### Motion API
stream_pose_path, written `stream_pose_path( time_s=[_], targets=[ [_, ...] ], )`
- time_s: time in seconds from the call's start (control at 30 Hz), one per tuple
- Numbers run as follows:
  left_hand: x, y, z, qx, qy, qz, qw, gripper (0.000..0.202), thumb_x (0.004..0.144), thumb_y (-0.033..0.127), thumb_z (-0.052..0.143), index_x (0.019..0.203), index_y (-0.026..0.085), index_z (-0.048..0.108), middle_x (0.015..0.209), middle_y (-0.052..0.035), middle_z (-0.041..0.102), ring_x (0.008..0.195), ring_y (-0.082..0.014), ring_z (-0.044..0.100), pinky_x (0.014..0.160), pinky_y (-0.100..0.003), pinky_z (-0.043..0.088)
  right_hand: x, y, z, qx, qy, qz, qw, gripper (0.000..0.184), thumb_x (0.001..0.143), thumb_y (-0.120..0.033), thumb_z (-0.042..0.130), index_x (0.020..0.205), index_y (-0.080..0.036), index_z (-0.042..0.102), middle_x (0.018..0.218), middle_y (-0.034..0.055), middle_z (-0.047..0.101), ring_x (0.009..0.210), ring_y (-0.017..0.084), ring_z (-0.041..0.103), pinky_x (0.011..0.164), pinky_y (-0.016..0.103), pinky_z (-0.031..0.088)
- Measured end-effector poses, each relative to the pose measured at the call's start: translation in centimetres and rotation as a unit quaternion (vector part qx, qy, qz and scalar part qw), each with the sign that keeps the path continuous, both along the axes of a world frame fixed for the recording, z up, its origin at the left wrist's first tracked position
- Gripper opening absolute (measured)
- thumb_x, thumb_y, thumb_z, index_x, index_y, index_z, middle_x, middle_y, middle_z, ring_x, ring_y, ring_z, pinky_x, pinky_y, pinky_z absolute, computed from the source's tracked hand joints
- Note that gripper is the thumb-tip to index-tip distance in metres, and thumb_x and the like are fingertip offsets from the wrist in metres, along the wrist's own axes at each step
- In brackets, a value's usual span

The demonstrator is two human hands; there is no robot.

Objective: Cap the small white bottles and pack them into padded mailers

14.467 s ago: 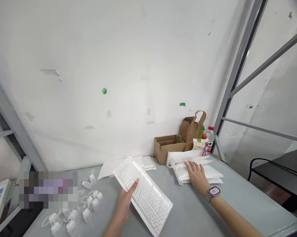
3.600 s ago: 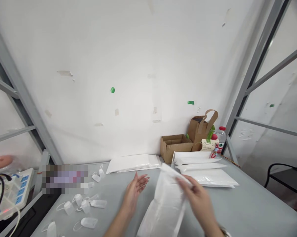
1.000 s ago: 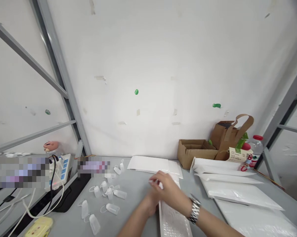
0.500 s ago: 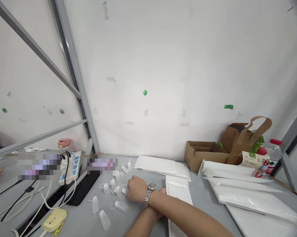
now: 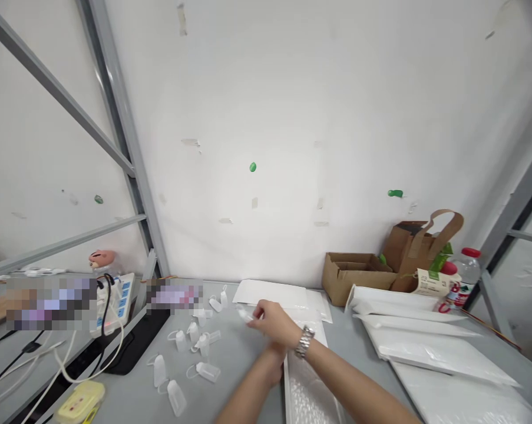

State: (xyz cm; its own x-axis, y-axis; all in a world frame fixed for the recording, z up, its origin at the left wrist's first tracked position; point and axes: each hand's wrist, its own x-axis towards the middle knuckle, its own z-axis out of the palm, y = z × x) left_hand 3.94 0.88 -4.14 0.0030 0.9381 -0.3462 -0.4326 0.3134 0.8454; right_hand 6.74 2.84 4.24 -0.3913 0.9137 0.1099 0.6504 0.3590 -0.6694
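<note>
My right hand, with a metal watch on its wrist, is pinched shut on a small white plastic tag and holds it just above the grey table. More of these looped white tags lie scattered to its left. My left hand lies under my right wrist at the left edge of a white bubble mailer; its fingers are hidden.
A stack of white mailers lies at the right, with flat white envelopes at the back. A cardboard box, brown paper bag and water bottle stand by the wall. A power strip with cables and a yellow object sit at the left.
My right hand reached left into the scattered tags, then drew back to the right and up with one tag pinched in it. The view swung slightly.
</note>
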Motion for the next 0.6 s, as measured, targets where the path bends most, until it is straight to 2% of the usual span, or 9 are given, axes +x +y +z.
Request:
stream_pose_path(
  time_s=[0.07,0.13,0.2,0.27,0.4,0.53,0.6],
  targets=[
    [-0.2,0.1,0.7,0.019,0.003,-0.029,0.999,0.012,0.067,0.019,0.069,0.079,0.019,0.066,0.079,-0.0042,0.071,0.093,-0.0242,0.062,0.081,-0.032,0.046,3.4,0.2,0.1,-0.034,0.057,-0.005,0.998,0.028,0.076,-0.029,0.056,0.101,-0.017,0.053,0.073,-0.002,0.059,0.054,0.012,0.058,0.05,0.023,0.044],
    [-0.5,0.0,1.4,0.029,0.002,-0.074,0.997,0.018,0.057,0.022,0.076,0.072,0.015,0.068,0.07,-0.0069,0.071,0.084,-0.0295,0.065,0.078,-0.037,0.045,6.7,0.0,-0.2,-0.089,0.192,-0.012,0.977,0.046,0.077,-0.034,0.053,0.119,-0.021,0.039,0.073,-0.0051,0.054,0.048,0.01,0.056,0.047,0.024,0.044],
    [-0.8,-0.4,2.1,0.038,0.003,-0.108,0.993,0.029,0.051,0.028,0.079,0.073,0.012,0.069,0.071,-0.0095,0.072,0.078,-0.0302,0.066,0.077,-0.038,0.045,9.6,-0.4,-0.8,-0.134,0.331,-0.027,0.934,0.054,0.074,-0.039,0.057,0.121,-0.024,0.035,0.07,-0.008,0.049,0.046,0.01,0.054,0.048,0.025,0.044],
    [-0.9,-0.6,2.5,0.04,0.01,-0.127,0.991,0.035,0.048,0.033,0.081,0.074,0.011,0.07,0.073,-0.0108,0.072,0.076,-0.0292,0.066,0.075,-0.037,0.046,11.7,-0.7,-1.6,-0.135,0.403,-0.055,0.904,0.053,0.07,-0.042,0.062,0.114,-0.025,0.038,0.069,-0.0084,0.049,0.046,0.01,0.055,0.05,0.025,0.043],
    [-0.9,-0.8,2.7,0.036,0.041,-0.148,0.988,0.037,0.046,0.034,0.082,0.073,0.011,0.071,0.074,-0.0109,0.073,0.071,-0.0258,0.066,0.07,-0.033,0.046,13.4,-1.0,-3.3,-0.059,0.403,-0.111,0.907,0.036,0.073,-0.047,0.059,0.097,-0.022,0.045,0.072,-0.0035,0.056,0.05,0.012,0.056,0.052,0.026,0.04],
    [-0.7,-0.8,2.8,0.031,0.077,-0.166,0.983,0.039,0.042,0.033,0.084,0.07,0.01,0.07,0.07,-0.0091,0.072,0.063,-0.0229,0.065,0.064,-0.032,0.047,13.4,-1.1,-4.4,0.038,0.332,-0.169,0.927,0.029,0.076,-0.048,0.056,0.083,-0.02,0.053,0.073,-0.0004,0.056,0.063,0.015,0.053,0.059,0.027,0.041],
    [-0.7,-0.8,2.9,0.033,0.091,-0.169,0.981,0.04,0.042,0.034,0.084,0.07,0.01,0.069,0.068,-0.0075,0.072,0.062,-0.0214,0.064,0.063,-0.03,0.047,13.4,-1.1,-4.6,0.058,0.296,-0.188,0.935,0.026,0.075,-0.046,0.058,0.081,-0.02,0.057,0.073,-0.0002,0.055,0.064,0.015,0.051,0.061,0.027,0.041]
  ],
)
